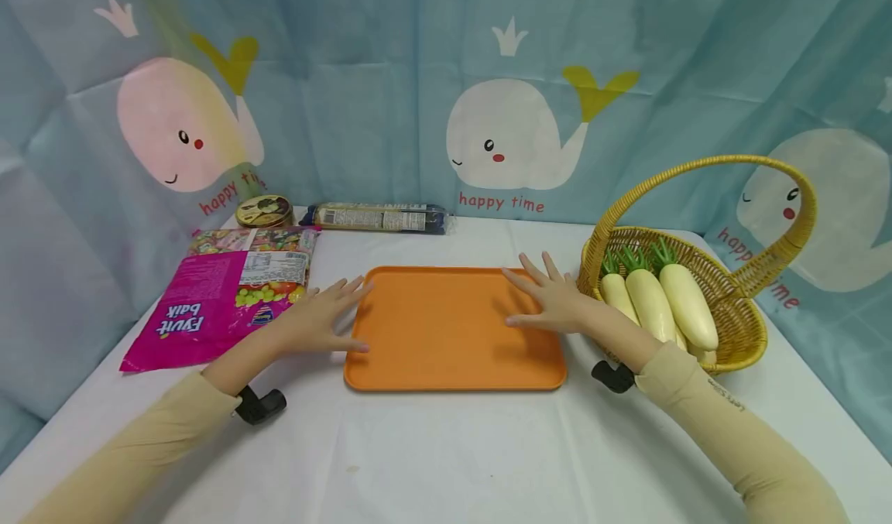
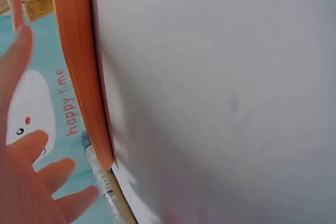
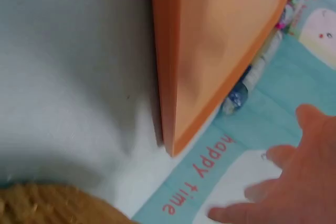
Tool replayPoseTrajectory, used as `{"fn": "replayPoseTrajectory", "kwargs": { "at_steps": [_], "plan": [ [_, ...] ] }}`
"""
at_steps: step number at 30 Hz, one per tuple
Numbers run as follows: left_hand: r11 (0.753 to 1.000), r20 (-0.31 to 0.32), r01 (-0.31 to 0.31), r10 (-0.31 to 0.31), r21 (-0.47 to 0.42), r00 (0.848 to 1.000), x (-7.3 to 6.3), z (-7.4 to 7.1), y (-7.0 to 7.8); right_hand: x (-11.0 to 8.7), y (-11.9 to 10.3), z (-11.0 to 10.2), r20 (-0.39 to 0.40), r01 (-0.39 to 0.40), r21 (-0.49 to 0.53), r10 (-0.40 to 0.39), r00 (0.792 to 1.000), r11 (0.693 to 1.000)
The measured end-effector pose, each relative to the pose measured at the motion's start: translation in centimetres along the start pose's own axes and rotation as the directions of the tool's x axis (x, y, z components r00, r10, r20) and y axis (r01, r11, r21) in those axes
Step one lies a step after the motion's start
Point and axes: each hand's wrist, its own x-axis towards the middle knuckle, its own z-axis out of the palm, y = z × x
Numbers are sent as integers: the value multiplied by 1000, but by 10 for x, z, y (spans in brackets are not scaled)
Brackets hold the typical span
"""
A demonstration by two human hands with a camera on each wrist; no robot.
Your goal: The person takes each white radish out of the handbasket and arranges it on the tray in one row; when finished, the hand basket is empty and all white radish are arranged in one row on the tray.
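Observation:
An orange tray [image 1: 456,330] lies flat on the white table between both hands, with nothing on it. My left hand [image 1: 317,319] is spread at the tray's left side, its fingers straight and holding nothing. Over the tray's right edge hovers my right hand [image 1: 554,299], fingers fanned out, also holding nothing. The left wrist view shows the tray's side wall [image 2: 79,66] beside the left fingers. In the right wrist view, a tray corner [image 3: 173,140] appears apart from the right hand [image 3: 294,177].
A wicker basket [image 1: 749,338] with a tall handle holds several white radishes [image 1: 686,303] at the right. A pink candy bag [image 1: 209,299] lies at the left, a round tin [image 1: 265,211] behind it. One long packet [image 1: 379,218] lies along the back, before a whale-print curtain [image 1: 390,106].

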Motion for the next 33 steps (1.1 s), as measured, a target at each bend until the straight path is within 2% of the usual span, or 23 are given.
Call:
{"fn": "replayPoseTrajectory", "kwargs": {
  "at_steps": [4, 8, 11, 14, 17, 22, 26, 29, 31, 33],
  "plan": [
    [985, 53, -58, 68, -160, 996, -6, 3, -4, -14, 3, -4, 8, 75, 100, -76, 997, 992],
    [943, 90, -108, 143, -315, 986, -10, 5, -6, -28, 6, -10, 0, 136, 190, -138, 990, 972],
    [919, 93, -128, 174, -373, 980, -9, 6, -7, -39, 11, -15, -29, 172, 186, -169, 985, 967],
    [910, 93, -130, 179, -393, 979, -8, 7, -7, -50, 15, -21, -54, 195, 184, -188, 981, 963],
    [909, 96, -104, 155, -404, 983, -8, 7, -8, -59, 19, -26, -93, 233, 188, -219, 971, 954],
    [905, 102, -78, 132, -419, 986, -9, 9, -9, -74, 26, -33, -150, 287, 281, -253, 956, 916],
    [903, 99, -72, 125, -424, 987, -10, 9, -10, -88, 33, -40, -178, 298, 375, -247, 952, 878],
    [900, 95, -64, 115, -430, 989, -10, 8, -11, -97, 40, -47, -214, 299, 406, -229, 950, 863],
    [900, 92, -61, 111, -432, 990, -9, 7, -12, -101, 46, -53, -235, 306, 403, -226, 945, 862],
    [900, 91, -62, 111, -431, 990, -9, 7, -13, -104, 53, -58, -252, 295, 366, -211, 944, 883]
  ]
}}
